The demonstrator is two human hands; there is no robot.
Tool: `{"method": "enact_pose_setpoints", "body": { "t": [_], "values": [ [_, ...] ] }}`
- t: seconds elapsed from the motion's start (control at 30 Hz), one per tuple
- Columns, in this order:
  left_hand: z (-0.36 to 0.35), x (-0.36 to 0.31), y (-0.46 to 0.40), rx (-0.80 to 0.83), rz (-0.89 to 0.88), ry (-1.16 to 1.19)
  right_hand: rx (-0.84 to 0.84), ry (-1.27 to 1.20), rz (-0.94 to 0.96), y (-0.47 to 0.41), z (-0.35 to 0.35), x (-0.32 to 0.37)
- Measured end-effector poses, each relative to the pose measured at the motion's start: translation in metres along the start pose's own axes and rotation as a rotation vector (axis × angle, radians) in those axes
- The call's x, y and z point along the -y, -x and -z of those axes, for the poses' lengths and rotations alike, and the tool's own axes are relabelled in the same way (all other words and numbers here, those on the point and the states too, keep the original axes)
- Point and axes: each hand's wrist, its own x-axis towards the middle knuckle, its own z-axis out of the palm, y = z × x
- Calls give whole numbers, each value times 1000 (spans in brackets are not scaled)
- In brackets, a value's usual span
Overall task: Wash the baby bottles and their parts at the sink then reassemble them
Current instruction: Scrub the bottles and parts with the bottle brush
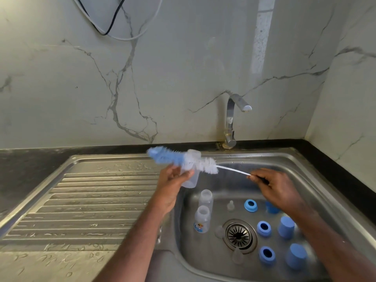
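My left hand (pixel 173 181) grips a clear baby bottle (pixel 190 178) above the sink's left rim. A blue and white bottle brush (pixel 179 159) lies across the bottle's mouth, outside it. My right hand (pixel 270 185) pinches the brush's thin wire handle (pixel 234 171). Down in the sink basin (pixel 305 174) stand two more clear bottles (pixel 206 199) (pixel 202 218). Three blue collar rings (pixel 250 205) (pixel 263 228) (pixel 267 254), blue caps (pixel 286 226) (pixel 296 258) and clear teats (pixel 230 205) lie around the drain (pixel 238 235).
A chrome tap (pixel 234 119) rises behind the basin with no water running. The wet ribbed drainboard (pixel 91 200) stretches to the left. A dark countertop (pixel 24 169) borders the sink, with marble walls behind and to the right. Cables (pixel 114 21) hang on the wall.
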Motion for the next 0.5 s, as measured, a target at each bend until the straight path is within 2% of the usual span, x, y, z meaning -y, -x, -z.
{"method": "enact_pose_setpoints", "body": {
  "t": [0.1, 0.2, 0.3, 0.4, 0.5],
  "values": [
    [12, 0, -3, 3, 15, -12, 8, -10, -55, 1, 2, -10],
    [-6, 3, 1, 36, 14, -118, 26, -37, 43, -2, -11, 11],
    [-10, 0, 3, 12, 10, -33, 17, -32, 38, -3, -11, 16],
    [9, -6, 0, 3, -3, 58, 3, -25, -56, 1, 3, -7],
    [6, -5, 3, 51, 23, 37, 7, -41, -47, 1, 2, -8]
  ]
}}
